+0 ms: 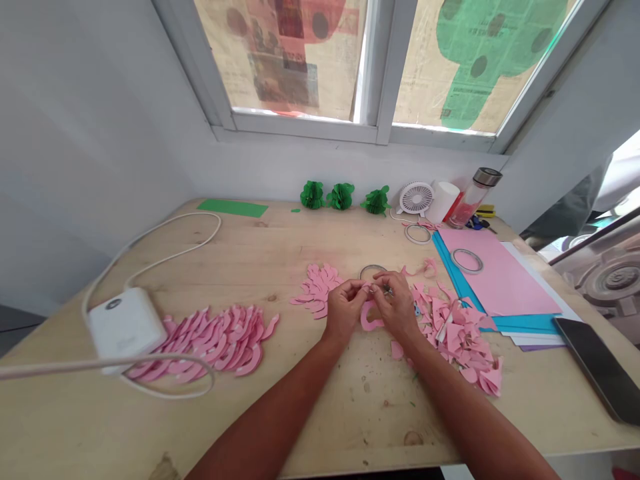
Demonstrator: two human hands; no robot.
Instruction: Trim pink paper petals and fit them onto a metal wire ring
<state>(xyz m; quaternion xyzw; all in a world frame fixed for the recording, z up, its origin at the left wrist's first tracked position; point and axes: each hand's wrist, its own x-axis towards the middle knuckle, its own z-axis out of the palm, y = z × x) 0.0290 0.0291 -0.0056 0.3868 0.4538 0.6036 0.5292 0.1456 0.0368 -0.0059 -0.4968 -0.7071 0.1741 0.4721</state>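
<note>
My left hand (345,305) and my right hand (397,303) meet over the middle of the table, thumbs and fingertips pinched together. Between them is a curved pink paper cutout (370,321), hanging below the fingertips; the exact spot they pinch is partly hidden. Left of my left hand lies a small pile of pink paper cutouts (316,288). A heap of pink paper scraps (460,340) spreads beside my right wrist. Just behind the fingers a tape roll (373,267) lies flat, partly covered by my right hand.
Curved pink pieces (220,343) lie in rows at left, beside a white power bank (127,323) with a cable. Green paper ornaments (343,196), a small fan (417,199) and a bottle (473,198) stand at the back. Coloured sheets (520,280) and a phone (597,367) lie right.
</note>
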